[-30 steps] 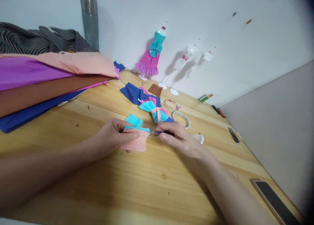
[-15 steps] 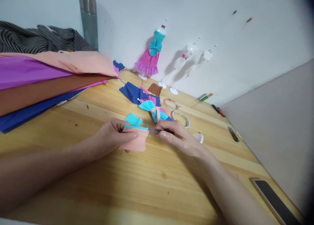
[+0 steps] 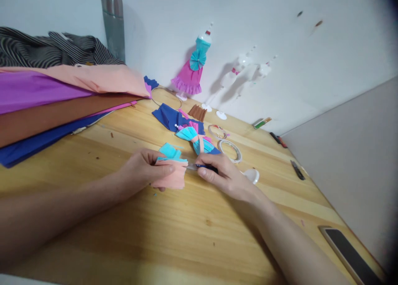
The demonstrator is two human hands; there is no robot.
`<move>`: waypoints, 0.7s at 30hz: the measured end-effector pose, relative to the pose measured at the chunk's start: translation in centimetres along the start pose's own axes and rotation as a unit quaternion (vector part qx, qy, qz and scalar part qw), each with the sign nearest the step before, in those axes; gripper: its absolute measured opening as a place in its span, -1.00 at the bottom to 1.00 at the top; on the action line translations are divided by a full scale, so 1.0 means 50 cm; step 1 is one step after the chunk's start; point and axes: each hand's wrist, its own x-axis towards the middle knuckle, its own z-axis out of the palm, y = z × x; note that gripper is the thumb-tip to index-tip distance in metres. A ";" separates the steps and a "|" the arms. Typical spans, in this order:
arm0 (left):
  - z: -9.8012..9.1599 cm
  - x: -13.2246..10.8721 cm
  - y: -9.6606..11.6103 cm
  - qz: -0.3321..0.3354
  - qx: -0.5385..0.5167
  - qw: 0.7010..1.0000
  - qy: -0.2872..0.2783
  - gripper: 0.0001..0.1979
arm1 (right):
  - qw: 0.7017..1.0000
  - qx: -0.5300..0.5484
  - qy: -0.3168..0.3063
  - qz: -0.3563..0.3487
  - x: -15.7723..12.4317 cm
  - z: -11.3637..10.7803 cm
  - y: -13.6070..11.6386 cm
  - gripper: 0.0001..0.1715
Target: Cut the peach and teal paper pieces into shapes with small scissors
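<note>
My left hand [image 3: 147, 169] is closed on a peach crepe paper piece [image 3: 172, 178], thumb on top and fingertips below. A turquoise strip [image 3: 163, 158] lies along its upper edge. My right hand [image 3: 222, 173] is closed round dark-handled scissors [image 3: 192, 167], whose metal blades meet the peach paper's right edge near the top. Most of the handle is hidden by my fingers. Just beyond the held paper is a loose turquoise scrap [image 3: 169, 150]. A turquoise bow [image 3: 195, 141] with a peach band lies past my right hand.
Rolls of crepe paper [image 3: 68, 107] fill the left side. Near the wall stand a dressed mini mannequin [image 3: 199, 61] and two white ones. Tape rolls [image 3: 230, 151], blue crepe paper [image 3: 166, 116], a cutter knife [image 3: 297, 170] and a phone [image 3: 351, 252] lie on the wooden table [image 3: 186, 235].
My right hand has shifted slightly left with the scissors, and the blades are further into the paper's edge. The peach piece has tilted a little in my left hand.
</note>
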 end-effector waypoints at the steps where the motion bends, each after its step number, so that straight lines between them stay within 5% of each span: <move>1: 0.000 0.000 -0.002 0.007 0.011 1.000 -0.003 -0.70 | 1.000 0.001 0.001 -0.001 0.001 0.002 -0.002 -0.58; 7: -0.004 0.002 -0.015 0.057 0.060 0.996 -0.030 -0.61 | 1.000 -0.003 0.011 -0.016 0.002 0.013 -0.016 -0.58; 21: -0.004 0.000 -0.013 0.057 0.046 0.997 -0.039 -0.63 | 0.999 0.050 0.015 -0.002 -0.001 0.020 -0.027 -0.46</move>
